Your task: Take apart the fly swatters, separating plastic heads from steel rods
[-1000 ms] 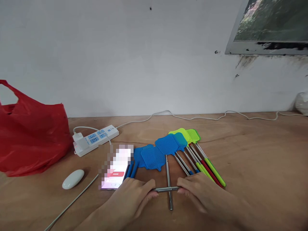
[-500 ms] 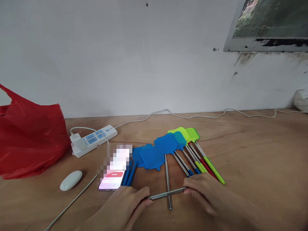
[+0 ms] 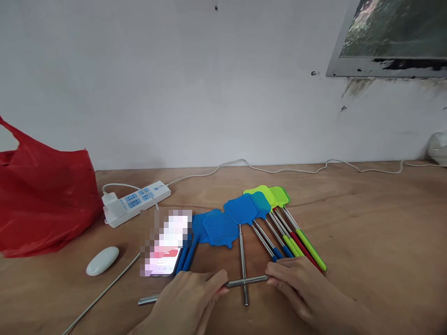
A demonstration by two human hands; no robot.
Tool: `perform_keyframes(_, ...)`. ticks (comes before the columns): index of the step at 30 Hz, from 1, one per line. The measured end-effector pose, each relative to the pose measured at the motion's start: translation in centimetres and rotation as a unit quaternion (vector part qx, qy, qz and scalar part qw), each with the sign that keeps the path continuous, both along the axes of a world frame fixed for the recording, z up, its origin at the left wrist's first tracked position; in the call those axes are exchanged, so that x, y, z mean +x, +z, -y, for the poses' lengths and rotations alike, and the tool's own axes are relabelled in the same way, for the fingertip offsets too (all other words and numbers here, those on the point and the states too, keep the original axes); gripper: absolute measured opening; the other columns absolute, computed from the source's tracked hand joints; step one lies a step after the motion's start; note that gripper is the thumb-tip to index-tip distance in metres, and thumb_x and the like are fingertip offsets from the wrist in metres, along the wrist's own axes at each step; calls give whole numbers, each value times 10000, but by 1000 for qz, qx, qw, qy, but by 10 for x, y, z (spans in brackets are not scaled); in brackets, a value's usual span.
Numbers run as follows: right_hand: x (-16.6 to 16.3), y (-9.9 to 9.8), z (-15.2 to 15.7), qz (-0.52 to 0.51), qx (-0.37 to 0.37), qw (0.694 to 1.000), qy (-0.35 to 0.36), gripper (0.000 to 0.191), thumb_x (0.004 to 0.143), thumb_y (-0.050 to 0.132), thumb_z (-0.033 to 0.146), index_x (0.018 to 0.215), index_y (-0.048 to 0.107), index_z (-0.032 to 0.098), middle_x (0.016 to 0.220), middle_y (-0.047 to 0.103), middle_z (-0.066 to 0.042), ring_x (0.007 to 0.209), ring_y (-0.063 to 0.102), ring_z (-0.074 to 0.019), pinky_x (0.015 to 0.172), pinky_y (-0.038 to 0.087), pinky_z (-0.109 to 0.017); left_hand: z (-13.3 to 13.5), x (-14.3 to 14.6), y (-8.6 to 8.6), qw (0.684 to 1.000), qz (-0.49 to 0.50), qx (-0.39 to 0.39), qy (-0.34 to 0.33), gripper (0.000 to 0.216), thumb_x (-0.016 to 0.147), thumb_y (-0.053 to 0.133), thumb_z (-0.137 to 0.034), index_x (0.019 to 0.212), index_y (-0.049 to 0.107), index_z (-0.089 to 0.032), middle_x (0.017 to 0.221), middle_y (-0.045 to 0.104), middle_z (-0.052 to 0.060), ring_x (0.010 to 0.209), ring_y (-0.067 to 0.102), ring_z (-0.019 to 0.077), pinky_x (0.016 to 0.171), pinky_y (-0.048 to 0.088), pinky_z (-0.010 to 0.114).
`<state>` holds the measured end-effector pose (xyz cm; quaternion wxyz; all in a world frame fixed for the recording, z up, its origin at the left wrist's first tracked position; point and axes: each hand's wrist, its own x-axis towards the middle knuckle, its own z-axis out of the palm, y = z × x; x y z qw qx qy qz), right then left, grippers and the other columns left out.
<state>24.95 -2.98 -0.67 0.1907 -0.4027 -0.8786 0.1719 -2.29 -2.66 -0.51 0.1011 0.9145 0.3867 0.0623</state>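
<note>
A thin silver metal rod (image 3: 246,281) runs between my two hands, low over the tabletop. My left hand (image 3: 190,295) is closed around it with thumb and fingers. A silver rod end (image 3: 148,300) shows on the far side of that hand, in line with the held part. My right hand (image 3: 302,288) pinches the rod's right end. Behind the held rod lies a second loose metal rod (image 3: 242,256), pointing away from me. Blue mesh fly swatter heads (image 3: 220,228) lie beyond it, beside two blue handles (image 3: 188,256).
Several assembled fly swatters (image 3: 291,232) fan out at right centre. A partly blurred phone (image 3: 165,260), a white mouse (image 3: 102,261), a power strip (image 3: 136,202) and a red plastic bag (image 3: 49,200) stand to the left. A white cable (image 3: 279,171) runs along the wall.
My left hand has slid slightly right, closer to my right hand, so the rod stretch between them is shorter. A rod end now shows left of my left hand. My right hand has hardly moved.
</note>
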Motion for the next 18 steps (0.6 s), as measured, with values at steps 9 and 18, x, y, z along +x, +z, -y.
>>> perform_keyframes(9,7,11,0,28,11,999,38,274,1000,338,166,748,426,231,675,594,-3,595,532,-165,545,267,-290,1,-2,7,999,-1,-29,-20,215,1050,335,-216,855,421,-243,721,665,-20,570,626,212,493,204,308)
perform_keyframes(18,24,14,-8,42,-10,999,0,323,1056,313,262,792,496,230,709,627,-11,607,572,-172,564,360,-271,1,-6,8,998,40,-51,15,292,1082,311,-290,854,486,-237,675,646,-37,535,601,169,491,264,279)
